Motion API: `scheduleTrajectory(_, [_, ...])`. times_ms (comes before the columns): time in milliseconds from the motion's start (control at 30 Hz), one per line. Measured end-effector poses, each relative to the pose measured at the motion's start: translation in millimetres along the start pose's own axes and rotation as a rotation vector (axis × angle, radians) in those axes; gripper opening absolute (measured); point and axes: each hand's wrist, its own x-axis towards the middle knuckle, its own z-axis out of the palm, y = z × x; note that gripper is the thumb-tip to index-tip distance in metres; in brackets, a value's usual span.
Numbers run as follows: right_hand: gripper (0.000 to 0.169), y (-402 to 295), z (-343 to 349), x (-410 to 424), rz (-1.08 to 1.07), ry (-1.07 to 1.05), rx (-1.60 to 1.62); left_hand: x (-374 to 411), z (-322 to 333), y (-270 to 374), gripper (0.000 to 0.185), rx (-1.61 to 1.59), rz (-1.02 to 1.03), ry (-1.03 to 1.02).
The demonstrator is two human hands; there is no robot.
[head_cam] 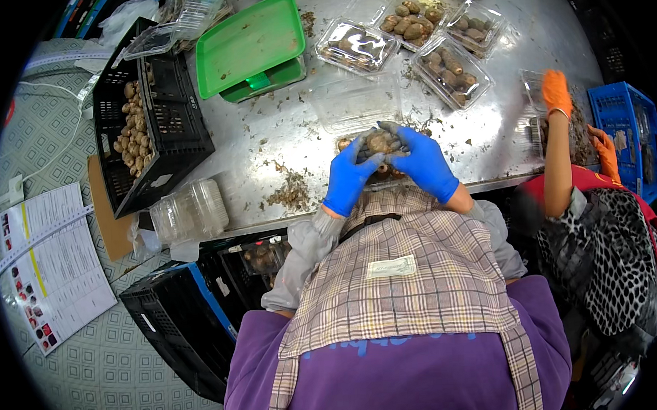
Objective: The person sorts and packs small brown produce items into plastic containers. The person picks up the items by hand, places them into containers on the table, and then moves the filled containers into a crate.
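Observation:
My left hand (354, 173) and my right hand (424, 161), both in blue gloves with dirt-darkened fingertips, meet over an open clear plastic clamshell container. Between them they cup a round brown root vegetable (379, 141), which looks like a small taro corm. More corms show under and beside my fingers, one of them at the left (344, 144). Beyond my hands the container's clear lid (357, 102) lies folded back on the metal table. My palms and fingers hide most of the container's base.
Filled clamshells (452, 76) sit at the back right. A green-topped scale (250, 46) stands back left, beside a black crate (174, 129) with corms. Stacked empty clamshells (188, 211) lie at the table's left edge. At right, a co-worker's orange-gloved hand (556, 91) is near a blue crate (622, 121).

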Motion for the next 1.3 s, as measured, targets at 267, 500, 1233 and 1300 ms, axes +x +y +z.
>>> scheduleTrajectory(267, [0.041,-18,-2,-1,-0.041,0.153,-0.104,-10,4,11,0.042,0.362,0.23,0.22])
scheduleTrajectory(500, [0.021,-17,4,-2,-0.222,0.205,-0.564,-5,8,5,0.047,0.692,0.499,0.305])
scheduleTrajectory(1233, [0.021,-8,-1,-3,-0.277,0.226,-0.502,-15,13,-7,0.045,0.636,0.337,0.131])
scheduleTrajectory(1300, [0.019,-5,0,-1,-0.265,0.258,-0.479,-15,13,-7,0.045,0.589,0.319,0.115])
